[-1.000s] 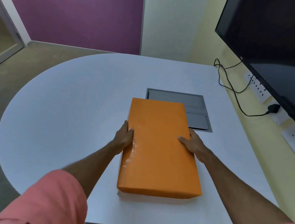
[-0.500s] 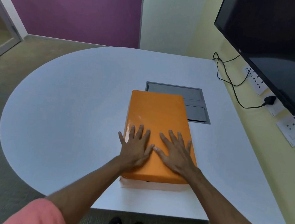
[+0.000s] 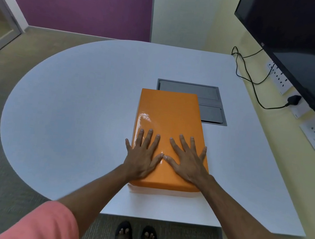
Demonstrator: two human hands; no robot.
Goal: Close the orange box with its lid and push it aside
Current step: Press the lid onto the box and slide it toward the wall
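Note:
The orange box (image 3: 169, 116) lies lengthwise on the white table (image 3: 75, 110), its glossy orange lid on top and a pale strip of the base showing under the near edge. My left hand (image 3: 142, 155) lies flat on the lid's near left part, fingers spread, little finger over the left edge. My right hand (image 3: 186, 160) lies flat on the near right part, fingers spread. The two thumbs almost touch at the middle. Neither hand grips anything.
A grey hatch panel (image 3: 209, 103) is set into the table just behind and right of the box. A black monitor (image 3: 298, 47), wall sockets (image 3: 279, 78) and a black cable (image 3: 254, 85) line the right wall. The table's near edge is close to the box.
My hands have left the box's long sides and now lie flat on top of the lid. The lid sits lower on the base than a second ago.

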